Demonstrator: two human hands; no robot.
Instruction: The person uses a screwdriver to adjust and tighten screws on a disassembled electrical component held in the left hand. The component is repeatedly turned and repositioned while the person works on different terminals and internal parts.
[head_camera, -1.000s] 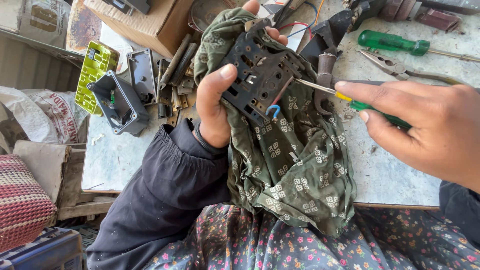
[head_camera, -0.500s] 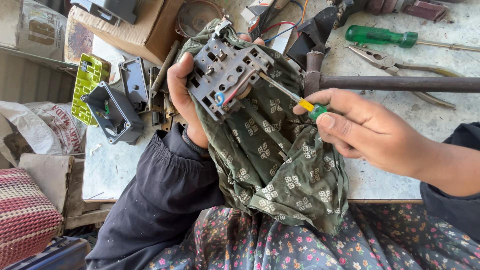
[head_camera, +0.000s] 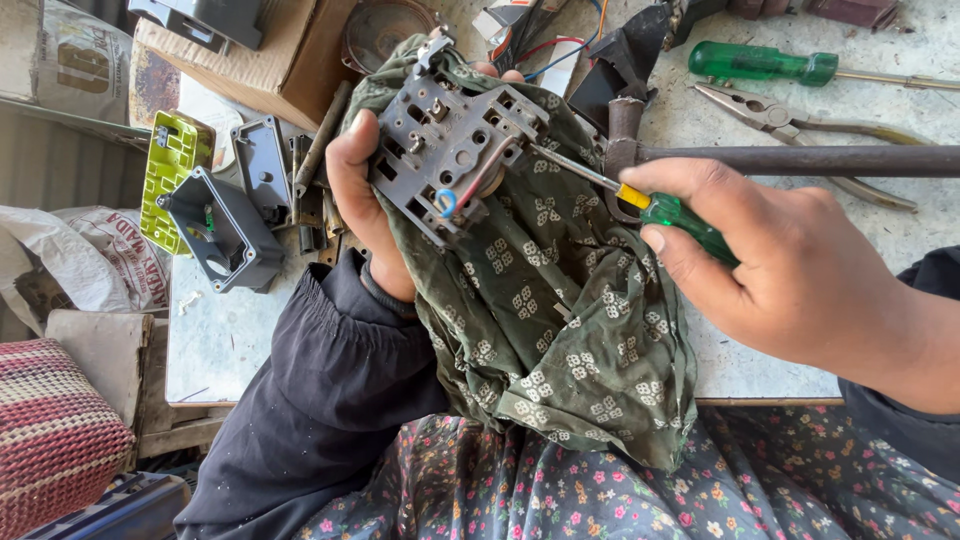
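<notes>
Presently, the left hand (head_camera: 362, 205) is clamped on a grey plastic switch plate (head_camera: 450, 150), held tilted at upper centre of the frame over a green patterned cloth (head_camera: 560, 330) that drapes down past the counter (head_camera: 230, 340) edge. The right hand (head_camera: 790, 270), at centre right, is closed around a small green-handled screwdriver (head_camera: 655, 208); its shaft runs up and left, with the tip touching the plate's right side. A blue wire loop (head_camera: 446, 203) shows at the plate's lower edge.

Just beyond the right hand, a hammer (head_camera: 800, 158) lies across the counter. Above it rest pliers (head_camera: 800, 125) and a larger green screwdriver (head_camera: 765, 63). At left of the frame sit an open grey box (head_camera: 225, 235), a yellow-green part (head_camera: 170, 175) and a cardboard box (head_camera: 290, 60). A red woven cushion (head_camera: 50, 430) occupies the lower left corner.
</notes>
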